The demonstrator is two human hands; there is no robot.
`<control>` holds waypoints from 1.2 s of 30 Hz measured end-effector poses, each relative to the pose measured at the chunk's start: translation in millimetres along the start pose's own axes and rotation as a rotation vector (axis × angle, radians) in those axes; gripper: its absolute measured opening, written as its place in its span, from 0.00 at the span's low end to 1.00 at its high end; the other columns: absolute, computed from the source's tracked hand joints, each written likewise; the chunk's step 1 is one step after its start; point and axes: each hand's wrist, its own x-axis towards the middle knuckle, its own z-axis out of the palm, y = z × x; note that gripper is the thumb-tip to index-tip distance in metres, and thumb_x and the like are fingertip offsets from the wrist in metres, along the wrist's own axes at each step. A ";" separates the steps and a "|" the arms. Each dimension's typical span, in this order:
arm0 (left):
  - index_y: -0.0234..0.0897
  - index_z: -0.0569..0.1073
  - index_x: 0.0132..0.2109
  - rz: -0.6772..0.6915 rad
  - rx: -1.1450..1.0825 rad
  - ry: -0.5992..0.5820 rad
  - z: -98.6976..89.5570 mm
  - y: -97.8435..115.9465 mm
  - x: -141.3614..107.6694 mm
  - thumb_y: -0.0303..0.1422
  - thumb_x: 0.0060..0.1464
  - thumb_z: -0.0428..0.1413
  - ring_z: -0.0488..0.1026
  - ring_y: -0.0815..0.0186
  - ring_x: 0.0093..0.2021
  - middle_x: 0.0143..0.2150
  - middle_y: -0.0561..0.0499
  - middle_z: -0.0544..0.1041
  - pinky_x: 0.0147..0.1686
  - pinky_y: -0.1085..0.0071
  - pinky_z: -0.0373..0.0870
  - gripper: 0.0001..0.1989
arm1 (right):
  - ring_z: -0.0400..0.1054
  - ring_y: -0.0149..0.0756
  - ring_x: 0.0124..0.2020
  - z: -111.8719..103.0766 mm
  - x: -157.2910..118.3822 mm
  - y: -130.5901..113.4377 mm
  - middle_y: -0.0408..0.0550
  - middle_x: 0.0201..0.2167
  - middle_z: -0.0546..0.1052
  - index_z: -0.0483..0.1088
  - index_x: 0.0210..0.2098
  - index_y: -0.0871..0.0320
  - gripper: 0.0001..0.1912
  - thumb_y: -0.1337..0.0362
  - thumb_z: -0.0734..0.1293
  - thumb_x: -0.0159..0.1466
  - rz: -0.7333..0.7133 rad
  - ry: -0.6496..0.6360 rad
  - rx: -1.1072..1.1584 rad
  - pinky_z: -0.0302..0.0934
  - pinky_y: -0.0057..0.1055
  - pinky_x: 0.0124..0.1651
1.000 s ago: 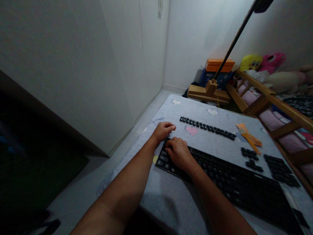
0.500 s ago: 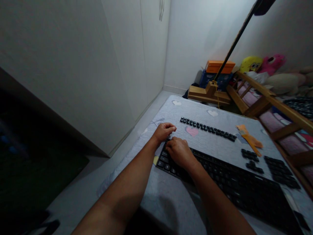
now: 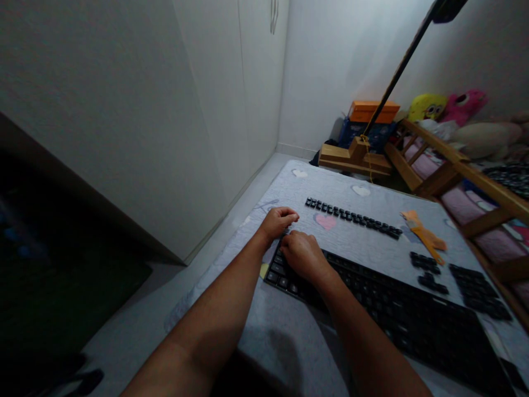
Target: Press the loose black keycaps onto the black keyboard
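Note:
A black keyboard (image 3: pixel 397 314) lies slantwise on the cloth-covered surface, its left end under my hands. My left hand (image 3: pixel 281 220) is by the keyboard's far left corner, fingers curled together and pointing right; whatever may be in them is hidden. Over the upper left keys rests my right hand (image 3: pixel 305 255), bent down with its fingers closed. Its fingertips are largely hidden from me, and so is anything they grip. Beyond the keyboard runs a double row of loose black keycaps (image 3: pixel 351 216). Smaller groups of keycaps (image 3: pixel 425 262) and a block of keycaps (image 3: pixel 479 292) lie to the right.
An orange brush (image 3: pixel 427 245) with an orange cloth (image 3: pixel 433 238) lies beyond the keyboard on the patterned cloth (image 3: pixel 273 325). A white cabinet (image 3: pixel 206 110) stands left. A wooden stand (image 3: pixel 355 157) with a pole is behind; a wooden bed rail (image 3: pixel 467 171) borders the right.
Both hands keep almost the same place at the keyboard's left end. The view has shifted very slightly.

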 end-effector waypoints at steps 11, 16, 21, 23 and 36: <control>0.33 0.76 0.29 0.001 -0.012 -0.001 1.0 -0.6 -0.9 0.37 0.41 0.60 0.62 0.72 0.25 0.26 0.52 0.74 0.27 0.73 0.59 0.11 | 0.70 0.41 0.41 2.0 0.7 1.6 0.52 0.38 0.78 0.76 0.33 0.56 0.13 0.64 0.59 0.65 0.018 0.003 0.034 0.55 0.34 0.40; 0.32 0.76 0.29 0.016 -0.010 -0.007 1.2 -2.4 -0.6 0.36 0.42 0.60 0.62 0.73 0.24 0.26 0.53 0.74 0.28 0.73 0.59 0.10 | 0.70 0.41 0.41 0.7 1.0 0.7 0.52 0.39 0.78 0.75 0.33 0.56 0.14 0.63 0.58 0.66 0.031 -0.021 0.030 0.54 0.34 0.40; 0.32 0.76 0.30 0.014 0.002 -0.009 0.3 -5.5 1.2 0.37 0.41 0.60 0.63 0.72 0.25 0.27 0.53 0.74 0.29 0.72 0.60 0.11 | 0.70 0.40 0.42 2.3 1.1 1.4 0.50 0.40 0.78 0.73 0.37 0.56 0.11 0.63 0.59 0.66 0.059 -0.025 0.069 0.54 0.34 0.41; 0.33 0.76 0.29 0.020 0.006 -0.008 0.2 -5.8 1.6 0.37 0.42 0.60 0.63 0.72 0.25 0.27 0.52 0.74 0.29 0.72 0.60 0.11 | 0.70 0.40 0.42 3.3 0.4 1.2 0.50 0.40 0.78 0.72 0.37 0.56 0.11 0.63 0.58 0.66 0.063 -0.007 0.072 0.54 0.34 0.41; 0.32 0.76 0.29 0.068 0.045 0.003 3.0 -7.5 2.9 0.38 0.41 0.59 0.63 0.72 0.25 0.25 0.53 0.74 0.28 0.73 0.61 0.12 | 0.68 0.42 0.43 9.0 -4.1 -0.5 0.50 0.41 0.76 0.72 0.39 0.55 0.11 0.61 0.59 0.67 0.027 0.052 0.009 0.53 0.36 0.40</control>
